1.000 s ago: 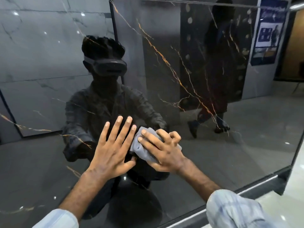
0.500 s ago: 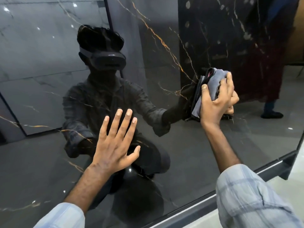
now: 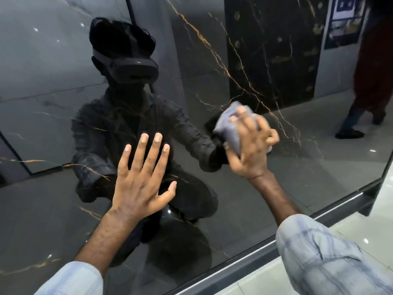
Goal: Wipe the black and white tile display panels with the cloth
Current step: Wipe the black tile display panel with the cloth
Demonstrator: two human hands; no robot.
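Head view: grey cloth (image 3: pixel 229 133) bunched against the glossy black tile panel (image 3: pixel 308 177), right of panel centre. Right hand (image 3: pixel 253 150) grips it, fingers curled over the wad. Left hand (image 3: pixel 138 182) lies flat on the panel, lower centre, fingers straight and spread, holding nothing. Gold veins cross the panel above the cloth. Grey metal frame (image 3: pixel 344 204) edges the panel's bottom; pale floor (image 3: pixel 361 235) lies beyond.
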